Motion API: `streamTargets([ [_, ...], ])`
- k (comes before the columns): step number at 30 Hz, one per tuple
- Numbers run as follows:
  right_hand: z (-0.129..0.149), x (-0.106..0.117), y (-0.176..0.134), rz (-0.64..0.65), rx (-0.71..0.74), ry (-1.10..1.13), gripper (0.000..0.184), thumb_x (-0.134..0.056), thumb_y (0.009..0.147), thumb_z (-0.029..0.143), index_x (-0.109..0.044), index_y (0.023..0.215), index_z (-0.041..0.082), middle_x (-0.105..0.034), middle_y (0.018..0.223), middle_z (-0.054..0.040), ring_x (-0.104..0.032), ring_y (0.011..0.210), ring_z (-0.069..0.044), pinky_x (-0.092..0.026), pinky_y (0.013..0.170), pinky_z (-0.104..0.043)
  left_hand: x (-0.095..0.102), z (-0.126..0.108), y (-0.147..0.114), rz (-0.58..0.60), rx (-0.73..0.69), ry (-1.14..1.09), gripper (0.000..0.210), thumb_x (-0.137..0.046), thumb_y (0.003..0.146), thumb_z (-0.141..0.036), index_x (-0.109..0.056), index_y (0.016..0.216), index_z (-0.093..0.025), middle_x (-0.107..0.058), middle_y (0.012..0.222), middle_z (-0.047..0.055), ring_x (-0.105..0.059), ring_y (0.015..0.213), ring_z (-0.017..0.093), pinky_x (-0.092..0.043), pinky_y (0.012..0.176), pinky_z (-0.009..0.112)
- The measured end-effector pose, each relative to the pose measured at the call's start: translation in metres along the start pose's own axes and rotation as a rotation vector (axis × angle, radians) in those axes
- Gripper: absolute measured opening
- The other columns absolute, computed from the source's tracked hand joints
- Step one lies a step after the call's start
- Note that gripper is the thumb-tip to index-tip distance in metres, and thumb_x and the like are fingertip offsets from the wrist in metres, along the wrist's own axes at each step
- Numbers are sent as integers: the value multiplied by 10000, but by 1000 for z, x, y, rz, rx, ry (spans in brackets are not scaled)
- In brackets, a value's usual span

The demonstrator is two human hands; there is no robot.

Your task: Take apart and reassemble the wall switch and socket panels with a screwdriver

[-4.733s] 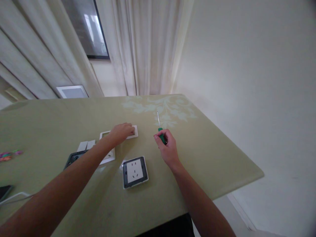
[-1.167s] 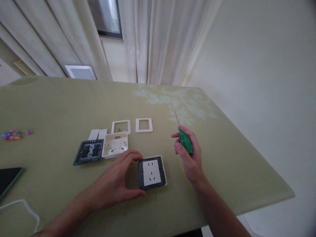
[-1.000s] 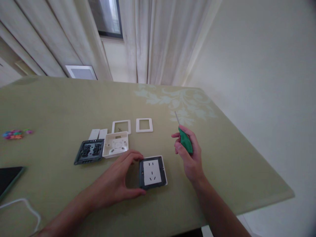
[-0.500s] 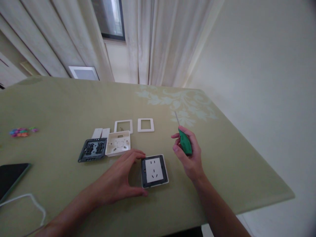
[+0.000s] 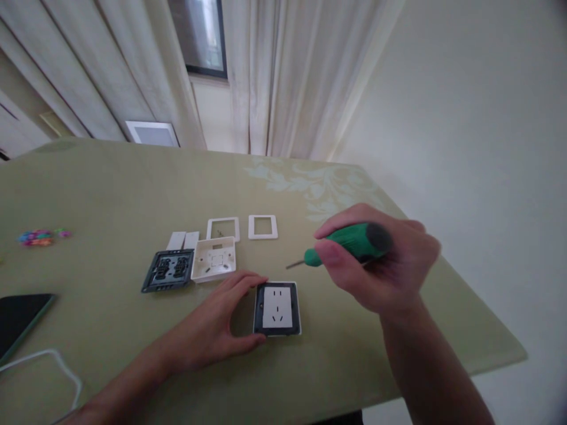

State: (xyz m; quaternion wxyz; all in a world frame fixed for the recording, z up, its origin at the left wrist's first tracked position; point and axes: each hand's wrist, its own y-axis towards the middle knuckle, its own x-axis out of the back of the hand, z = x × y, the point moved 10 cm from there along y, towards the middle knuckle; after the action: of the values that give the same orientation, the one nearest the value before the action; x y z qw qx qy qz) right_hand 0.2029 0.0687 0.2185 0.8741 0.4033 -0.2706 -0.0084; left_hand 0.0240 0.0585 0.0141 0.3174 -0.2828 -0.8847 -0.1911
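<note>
A wall socket (image 5: 277,308) with a white face and dark frame lies face up on the table, seated on a white box. My left hand (image 5: 221,324) grips its left side, the fingertips at the upper left corner and the thumb at the lower left. My right hand (image 5: 385,260) is closed around a green screwdriver (image 5: 349,243), raised above the table right of the socket. The screwdriver's thin shaft points left and slightly down, apart from the socket. A second, dark socket part (image 5: 169,270) lies back side up beside an open white box (image 5: 215,260).
Two white frames (image 5: 263,226) lie behind the boxes, small screws (image 5: 220,232) showing inside the left one. Two white plates (image 5: 183,239) sit behind the dark part. Farther left are colourful small pieces (image 5: 39,237), a black flat device (image 5: 22,321) and a white cable (image 5: 62,360).
My right hand has turned the screwdriver from pointing away to pointing left, and has lifted it and moved right. The socket has turned slightly, with my left hand still on it.
</note>
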Motion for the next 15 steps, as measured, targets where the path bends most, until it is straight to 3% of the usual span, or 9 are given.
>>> streamTargets([
  [4, 2, -13, 12, -29, -13, 103, 186, -718, 969, 345, -666, 816, 254, -660, 669, 24, -564, 537, -117, -435, 473, -256, 1, 4, 2, -15, 31, -16, 749, -892, 831, -352, -525, 1483, -325, -616, 1509, 103, -642, 1357, 346, -581, 1113, 548],
  [10, -7, -70, 1, 331, -37, 187, 135, -731, 938, 291, -604, 922, 245, -602, 735, 59, -527, 577, -85, -437, 568, -231, 1, 4, -1, -44, -12, -15, 712, -872, 855, -339, -531, 1480, -352, -712, 1364, 78, -719, 1198, 347, -632, 1016, 553],
  [15, -17, -87, 1, 389, -75, 225, 151, -723, 942, 296, -578, 929, 256, -562, 737, 69, -506, 594, -89, -417, 593, -233, 2, 4, -2, -45, -12, -20, 816, -890, 838, -343, -469, 1535, -376, -677, 1452, 75, -698, 1261, 354, -622, 1052, 568],
])
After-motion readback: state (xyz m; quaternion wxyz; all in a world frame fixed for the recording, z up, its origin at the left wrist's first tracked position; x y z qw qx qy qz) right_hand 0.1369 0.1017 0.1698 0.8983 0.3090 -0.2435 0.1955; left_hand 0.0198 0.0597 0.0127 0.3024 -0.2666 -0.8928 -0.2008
